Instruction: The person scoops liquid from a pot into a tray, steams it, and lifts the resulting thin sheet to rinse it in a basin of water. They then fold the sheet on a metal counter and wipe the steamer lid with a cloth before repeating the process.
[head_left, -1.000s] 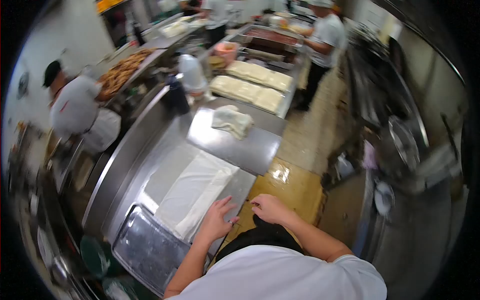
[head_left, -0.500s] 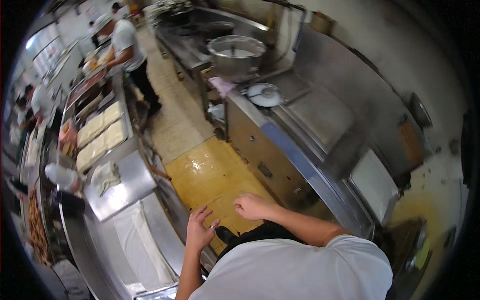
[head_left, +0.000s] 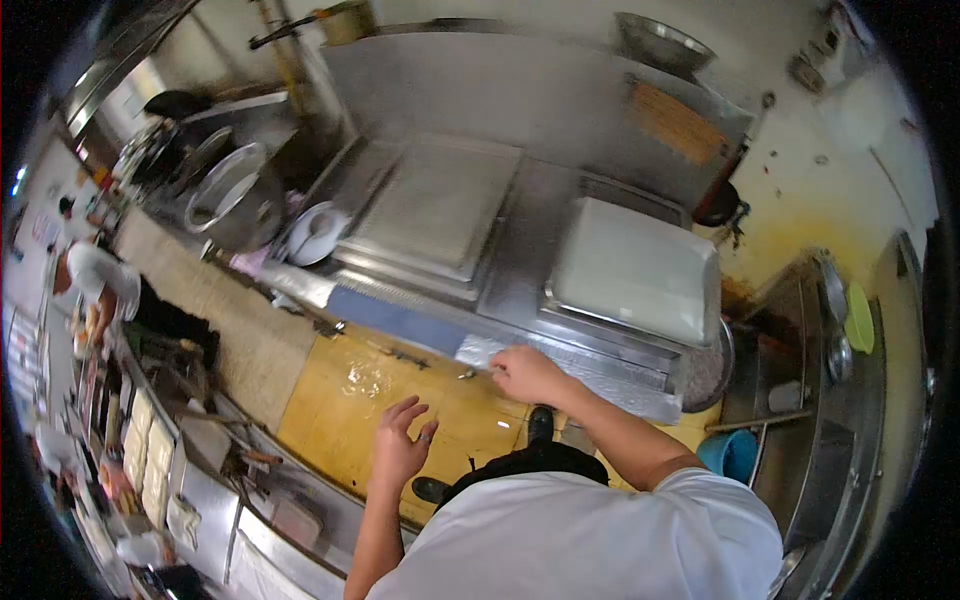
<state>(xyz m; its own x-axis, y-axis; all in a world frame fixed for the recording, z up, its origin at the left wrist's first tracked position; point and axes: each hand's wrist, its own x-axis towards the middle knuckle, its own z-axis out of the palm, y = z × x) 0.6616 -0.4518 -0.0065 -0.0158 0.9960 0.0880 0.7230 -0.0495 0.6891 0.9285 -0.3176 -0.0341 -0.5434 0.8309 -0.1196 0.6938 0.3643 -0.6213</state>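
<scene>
My left hand (head_left: 403, 445) hangs over the yellow floor with its fingers apart, a ring on one finger and nothing in it. My right hand (head_left: 530, 372) is curled into a loose fist near the foil-covered front edge of the steel counter (head_left: 520, 270); no object shows in it. Beyond that hand, on the counter, lies a tray with a smooth white sheet (head_left: 635, 270). To its left sits a covered flat steel steamer tray (head_left: 435, 205). Farther left are a round white-and-metal dish (head_left: 318, 235) and a large metal pot (head_left: 238, 200).
A blue bucket (head_left: 728, 455) stands low at the right, below a shelf with a green bowl (head_left: 858, 318). At left, a worktable carries pale slabs (head_left: 150, 455) and a cloth (head_left: 184, 522). A co-worker (head_left: 105, 275) bends over it. Yellow floor (head_left: 340, 420) runs between.
My view and body have turned right toward the counter, so the white-sheet tray is now in front. The worktable has shifted to the left edge. Both hands keep much the same pose.
</scene>
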